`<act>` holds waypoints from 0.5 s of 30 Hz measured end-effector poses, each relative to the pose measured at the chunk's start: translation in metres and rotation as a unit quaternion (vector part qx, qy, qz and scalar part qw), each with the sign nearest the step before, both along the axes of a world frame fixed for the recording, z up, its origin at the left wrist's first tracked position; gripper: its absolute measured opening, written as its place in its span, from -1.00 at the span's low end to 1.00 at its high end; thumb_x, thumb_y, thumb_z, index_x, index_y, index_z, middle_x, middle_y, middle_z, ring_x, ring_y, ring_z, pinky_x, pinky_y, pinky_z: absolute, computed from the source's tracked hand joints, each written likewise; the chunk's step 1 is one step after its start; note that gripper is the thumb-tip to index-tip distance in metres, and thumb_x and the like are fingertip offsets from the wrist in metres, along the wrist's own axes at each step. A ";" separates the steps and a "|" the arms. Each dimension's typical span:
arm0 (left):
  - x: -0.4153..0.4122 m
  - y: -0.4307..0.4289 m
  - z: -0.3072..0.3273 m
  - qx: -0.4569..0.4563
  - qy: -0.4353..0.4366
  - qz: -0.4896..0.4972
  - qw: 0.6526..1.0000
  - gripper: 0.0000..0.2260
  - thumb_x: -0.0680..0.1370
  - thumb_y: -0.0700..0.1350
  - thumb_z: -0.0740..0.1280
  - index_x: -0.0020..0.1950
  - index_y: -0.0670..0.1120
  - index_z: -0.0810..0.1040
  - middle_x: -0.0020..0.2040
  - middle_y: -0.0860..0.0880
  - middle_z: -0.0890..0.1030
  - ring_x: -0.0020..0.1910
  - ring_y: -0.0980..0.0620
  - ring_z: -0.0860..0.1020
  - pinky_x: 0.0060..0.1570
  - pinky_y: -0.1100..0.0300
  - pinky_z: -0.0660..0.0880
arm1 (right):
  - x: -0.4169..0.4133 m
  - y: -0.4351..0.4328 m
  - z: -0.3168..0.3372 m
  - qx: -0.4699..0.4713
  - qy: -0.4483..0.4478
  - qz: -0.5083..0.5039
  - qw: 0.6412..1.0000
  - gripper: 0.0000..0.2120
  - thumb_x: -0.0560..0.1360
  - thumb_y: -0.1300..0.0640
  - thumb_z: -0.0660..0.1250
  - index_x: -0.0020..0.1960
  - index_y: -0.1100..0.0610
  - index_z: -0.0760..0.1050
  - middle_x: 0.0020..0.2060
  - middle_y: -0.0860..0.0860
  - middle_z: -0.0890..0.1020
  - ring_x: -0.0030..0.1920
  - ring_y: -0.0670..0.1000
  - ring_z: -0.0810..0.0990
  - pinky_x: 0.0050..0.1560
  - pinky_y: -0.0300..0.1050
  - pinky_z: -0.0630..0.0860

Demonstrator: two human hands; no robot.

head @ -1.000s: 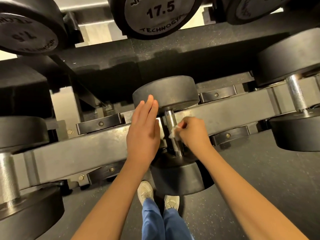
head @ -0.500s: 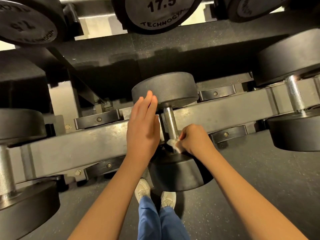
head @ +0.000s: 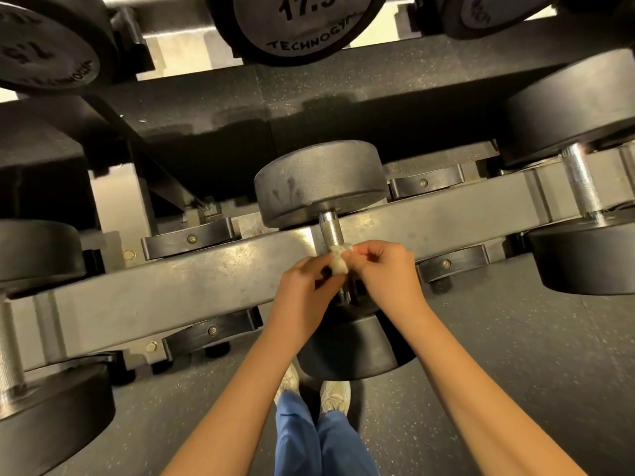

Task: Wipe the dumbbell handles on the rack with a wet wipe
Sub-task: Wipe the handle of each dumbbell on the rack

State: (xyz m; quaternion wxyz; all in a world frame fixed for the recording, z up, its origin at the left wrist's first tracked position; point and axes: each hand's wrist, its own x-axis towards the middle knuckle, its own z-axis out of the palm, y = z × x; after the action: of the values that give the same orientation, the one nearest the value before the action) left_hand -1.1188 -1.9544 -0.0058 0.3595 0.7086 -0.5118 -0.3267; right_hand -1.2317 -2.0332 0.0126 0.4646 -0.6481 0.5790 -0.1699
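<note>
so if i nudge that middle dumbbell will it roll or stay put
Likely stays put: the dumbbell looks heavy, with thick heads, and its handle lies across the rack rail. Off the rack, those round heads could roll. The knurled handle should resist slipping.

Dumbbell handle (head: pixel 331 231): bright knurled metal, glossy. Dumbbell heads (head: pixel 321 182): matt black rubber, smudged. The rack rail (head: pixel 171 293) is dull scuffed grey metal; the wipe (head: pixel 338 259) is crumpled white cloth.
</note>
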 end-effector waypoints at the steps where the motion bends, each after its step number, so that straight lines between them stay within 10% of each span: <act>1: -0.002 -0.001 0.000 -0.003 -0.009 0.007 1.000 -0.82 0.54 -0.24 0.35 0.13 -0.21 0.61 -0.10 -0.13 0.60 -0.22 0.13 0.49 -0.14 0.54 0.37 | 0.000 0.000 0.001 -0.001 -0.011 0.008 1.000 -0.74 0.50 0.20 0.36 -0.25 0.38 0.57 -0.34 0.30 0.58 -0.38 -0.04 0.44 -0.33 -0.21 0.41; 9: 0.008 -0.031 -0.009 0.001 -0.038 0.147 0.988 -0.72 0.60 -0.11 0.26 -0.32 -0.01 0.46 -0.31 0.00 0.50 -0.26 0.13 0.41 -0.30 0.33 0.27 | -0.017 0.017 0.004 -0.086 0.064 -0.001 0.994 -0.75 0.57 0.07 0.26 -0.24 0.09 0.57 -0.33 -0.11 0.52 -0.31 -0.19 0.44 -0.34 -0.43 0.28; 15: -0.006 -0.050 -0.013 0.007 -0.032 0.209 0.977 -0.83 0.58 -0.18 0.21 -0.18 -0.03 0.52 -0.27 0.09 0.49 -0.27 0.15 0.40 -0.29 0.33 0.26 | -0.016 0.019 0.002 -0.086 0.077 -0.019 0.993 -0.62 0.57 0.04 0.24 -0.42 -0.01 0.35 -0.53 -0.09 0.38 -0.46 -0.12 0.39 -0.46 -0.32 0.24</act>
State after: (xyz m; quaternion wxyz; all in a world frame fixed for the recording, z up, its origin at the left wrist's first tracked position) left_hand -1.1245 -2.0047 -0.0192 0.3986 0.8126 -0.3607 -0.2253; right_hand -1.2478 -2.0147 0.0147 0.3579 -0.6858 0.6084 -0.1773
